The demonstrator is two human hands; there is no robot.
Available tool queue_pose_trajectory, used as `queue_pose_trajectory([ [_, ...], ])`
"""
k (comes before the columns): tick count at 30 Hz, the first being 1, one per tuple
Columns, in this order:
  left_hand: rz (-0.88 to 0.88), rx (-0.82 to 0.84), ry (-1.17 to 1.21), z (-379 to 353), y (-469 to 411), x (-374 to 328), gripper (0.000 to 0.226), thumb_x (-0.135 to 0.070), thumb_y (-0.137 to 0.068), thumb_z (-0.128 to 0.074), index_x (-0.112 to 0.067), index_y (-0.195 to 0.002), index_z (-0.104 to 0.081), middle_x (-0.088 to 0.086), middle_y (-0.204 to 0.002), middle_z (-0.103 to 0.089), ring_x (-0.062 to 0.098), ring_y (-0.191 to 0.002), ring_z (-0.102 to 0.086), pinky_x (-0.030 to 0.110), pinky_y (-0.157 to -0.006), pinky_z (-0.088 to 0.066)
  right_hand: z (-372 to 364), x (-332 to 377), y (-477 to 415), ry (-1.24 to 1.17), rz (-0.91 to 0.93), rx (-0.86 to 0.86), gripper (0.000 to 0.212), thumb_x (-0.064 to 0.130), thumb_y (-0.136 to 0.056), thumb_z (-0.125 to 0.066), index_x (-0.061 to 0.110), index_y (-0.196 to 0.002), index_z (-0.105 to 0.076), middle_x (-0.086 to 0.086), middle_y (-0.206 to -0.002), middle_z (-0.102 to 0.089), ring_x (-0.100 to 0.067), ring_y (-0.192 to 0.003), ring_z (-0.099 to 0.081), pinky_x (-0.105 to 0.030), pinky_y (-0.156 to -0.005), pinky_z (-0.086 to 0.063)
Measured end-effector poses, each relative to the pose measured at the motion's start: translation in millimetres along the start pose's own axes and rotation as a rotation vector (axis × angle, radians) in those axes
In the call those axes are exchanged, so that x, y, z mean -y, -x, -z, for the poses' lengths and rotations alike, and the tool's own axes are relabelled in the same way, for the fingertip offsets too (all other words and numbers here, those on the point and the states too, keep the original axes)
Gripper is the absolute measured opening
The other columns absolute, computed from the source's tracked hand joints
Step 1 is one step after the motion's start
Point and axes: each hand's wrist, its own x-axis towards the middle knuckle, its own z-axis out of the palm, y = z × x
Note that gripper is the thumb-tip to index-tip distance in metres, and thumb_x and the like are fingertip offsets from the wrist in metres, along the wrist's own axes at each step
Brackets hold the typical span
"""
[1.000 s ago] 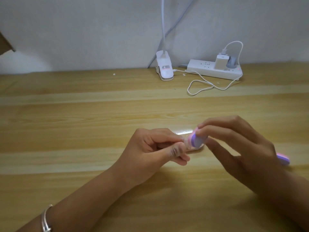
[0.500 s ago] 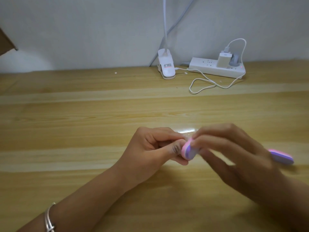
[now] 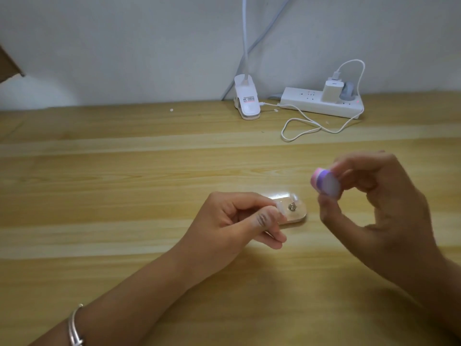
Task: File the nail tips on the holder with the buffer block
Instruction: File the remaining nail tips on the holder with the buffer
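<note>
A clear acrylic holder [image 3: 295, 211] with a small metal stud lies flat on the wooden table [image 3: 124, 186]. My left hand [image 3: 239, 221] rests on the table over the holder's left part and pinches a clear nail tip [image 3: 281, 208] between thumb and forefinger. My right hand [image 3: 369, 201] is raised to the right of the holder, apart from it. It grips the pink and purple buffer block [image 3: 325, 182] by one end, with the block's rounded end pointing left toward me. Most of the block is hidden behind the fingers.
At the back edge by the wall stand a white clip lamp base [image 3: 247, 102] and a white power strip [image 3: 321, 102] with a charger plugged in. Its white cable [image 3: 301, 128] loops on the table in front of the strip.
My right hand has lifted the buffer block up and to the right, away from the nail tip it was touching. The holder's right end is now uncovered. My left hand stays in place.
</note>
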Motion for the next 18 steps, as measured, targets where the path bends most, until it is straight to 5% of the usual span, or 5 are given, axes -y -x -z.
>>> queue_pose_trajectory([
  [5, -0.028, 0.052, -0.089, -5.0, 0.8, 3.0, 0.013, -0.002, -0.091, -0.057, 0.005, -0.098, -0.066, 0.019, -0.083, -0.069, 0.022, -0.079, -0.071, 0.028, -0.074, -0.058, -1.7, 12.9, 5.2, -0.021, 0.153, 0.275, 0.018, 0.004, -0.076, -0.040, 0.002, -0.089, -0.050, -0.009, -0.092, -0.050, -0.023, -0.078, -0.049, -0.031, -0.066, -0.041],
  [8, -0.041, 0.094, -0.145, -5.0, 1.2, 1.9, 0.010, 0.000, -0.092, -0.058, -0.001, -0.097, -0.067, 0.001, -0.078, -0.068, 0.011, -0.067, -0.066, 0.023, -0.063, -0.053, -1.4, 11.6, 5.5, 0.013, 0.139, 0.358, 0.017, 0.007, -0.076, -0.037, 0.009, -0.092, -0.044, -0.005, -0.084, -0.050, -0.019, -0.065, -0.043, -0.034, -0.057, -0.038],
  [11, -0.073, 0.105, -0.184, -3.9, 0.9, 2.1, 0.011, -0.004, -0.092, -0.059, -0.006, -0.097, -0.068, -0.012, -0.073, -0.064, 0.003, -0.056, -0.056, 0.019, -0.053, -0.046, -0.7, 8.4, 6.8, 0.026, 0.097, 0.356, 0.019, 0.014, -0.080, -0.045, 0.013, -0.100, -0.046, 0.010, -0.077, -0.042, -0.010, -0.059, -0.036, -0.027, -0.054, -0.034],
  [14, -0.124, 0.105, -0.186, -3.4, 0.0, 1.6, 0.014, -0.001, -0.091, -0.059, -0.002, -0.101, -0.068, -0.015, -0.074, -0.065, 0.000, -0.056, -0.054, 0.013, -0.056, -0.044, -2.4, 8.3, 5.4, 0.022, 0.063, 0.371, 0.029, 0.029, -0.086, -0.059, 0.017, -0.112, -0.053, 0.009, -0.080, -0.047, -0.011, -0.066, -0.047, -0.021, -0.059, -0.040],
  [18, -0.149, 0.113, -0.202, -1.2, -0.7, 2.7, 0.017, 0.000, -0.091, -0.059, 0.004, -0.104, -0.068, -0.018, -0.072, -0.065, -0.002, -0.052, -0.053, 0.011, -0.054, -0.043, -3.4, 4.9, 3.8, -0.051, 0.010, 0.349, 0.020, 0.033, -0.090, -0.065, 0.023, -0.107, -0.064, 0.017, -0.079, -0.049, -0.001, -0.072, -0.051, -0.008, -0.070, -0.038],
])
